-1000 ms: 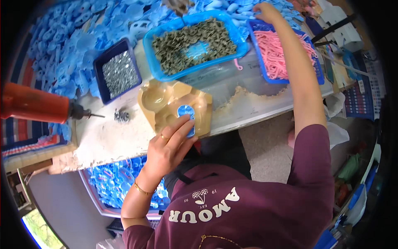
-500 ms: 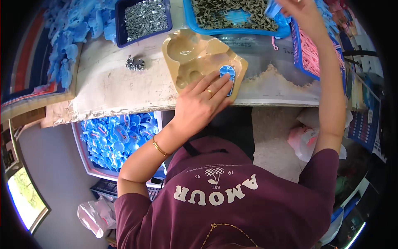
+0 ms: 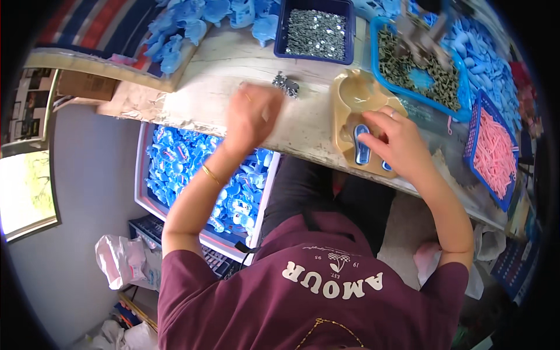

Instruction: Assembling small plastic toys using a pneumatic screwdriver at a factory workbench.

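A tan moulded tray [image 3: 350, 88] with rounded hollows lies near the table's front edge. In it rests a blue spoon-shaped plastic piece [image 3: 362, 150] with a white outline. My right hand [image 3: 399, 143] is on this piece, thumb against its face and index finger by its rounded top. Part of another blue piece [image 3: 387, 166] shows in the tray under that hand. My left hand [image 3: 255, 116], smeared by motion, hovers above the table with its fingers looking curled; whether anything is in them is hidden. Just beyond it sits a small heap of shiny metal parts [image 3: 286, 85].
Behind stand a dark blue bin [image 3: 350, 52] of small metal pieces and a light blue basin [image 3: 375, 55] of dark clips. A blue basket [image 3: 470, 140] of pink strips is at right. Below the table edge at left, a crate [image 3: 142, 175] holds blue parts.
My left hand has lifted off the tray and moved left toward the metal heap. My right hand has come down from the basin to the tray with a blue piece. The view has turned.
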Demonstrator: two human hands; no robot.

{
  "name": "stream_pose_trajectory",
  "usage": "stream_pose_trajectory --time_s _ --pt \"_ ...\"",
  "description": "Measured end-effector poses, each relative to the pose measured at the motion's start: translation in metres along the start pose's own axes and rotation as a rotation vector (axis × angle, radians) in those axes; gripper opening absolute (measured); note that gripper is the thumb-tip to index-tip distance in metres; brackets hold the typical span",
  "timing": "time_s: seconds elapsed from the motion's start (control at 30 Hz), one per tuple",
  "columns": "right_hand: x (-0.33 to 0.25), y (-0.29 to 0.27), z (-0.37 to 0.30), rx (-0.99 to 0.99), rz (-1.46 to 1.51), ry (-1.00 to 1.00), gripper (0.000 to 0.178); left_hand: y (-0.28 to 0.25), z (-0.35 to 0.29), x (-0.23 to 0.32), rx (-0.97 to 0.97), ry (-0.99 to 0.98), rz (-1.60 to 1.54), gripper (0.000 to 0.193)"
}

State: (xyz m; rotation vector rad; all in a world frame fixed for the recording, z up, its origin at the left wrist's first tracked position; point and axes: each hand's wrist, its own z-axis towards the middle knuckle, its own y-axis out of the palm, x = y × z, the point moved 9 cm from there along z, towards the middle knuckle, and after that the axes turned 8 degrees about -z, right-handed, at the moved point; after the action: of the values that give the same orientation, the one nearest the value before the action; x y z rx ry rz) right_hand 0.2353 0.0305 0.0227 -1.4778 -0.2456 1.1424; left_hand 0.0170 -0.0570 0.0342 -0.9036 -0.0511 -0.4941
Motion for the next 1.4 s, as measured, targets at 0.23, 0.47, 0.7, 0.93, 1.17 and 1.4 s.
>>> stream_pose_trajectory --time_s 0.23,0.47,0.7,0.93,1.17,1.4 --pt "-0.018 -0.004 0.009 -0.035 0.079 0.008 0.018 0.013 0.046 -0.193 0.137 -0.471 -0.175 0.036" --pt "-0.022 -0.004 0.004 -0.028 0.058 -0.072 0.011 -0.011 0.062 -0.187 0.264 -0.528 -0.060 0.031" --pt "-0.042 0.011 0.014 -0.100 0.357 0.008 0.014 -0.058 0.016 -0.034 0.200 -0.301 0.164 0.020" --pt "-0.055 0.070 0.047 -0.193 0.904 0.173 0.038 -0.029 -0.002 0.079 0.009 -0.295 0.010 0.023" --pt "-0.016 0.011 0.041 -0.164 0.541 0.199 0.017 -0.014 0.011 0.121 -0.002 -0.055 -0.310 0.046" --pt "0.046 -0.044 0.005 0.030 0.152 0.060 0.018 -0.001 0.017 0.102 0.030 -0.114 -0.392 0.057"
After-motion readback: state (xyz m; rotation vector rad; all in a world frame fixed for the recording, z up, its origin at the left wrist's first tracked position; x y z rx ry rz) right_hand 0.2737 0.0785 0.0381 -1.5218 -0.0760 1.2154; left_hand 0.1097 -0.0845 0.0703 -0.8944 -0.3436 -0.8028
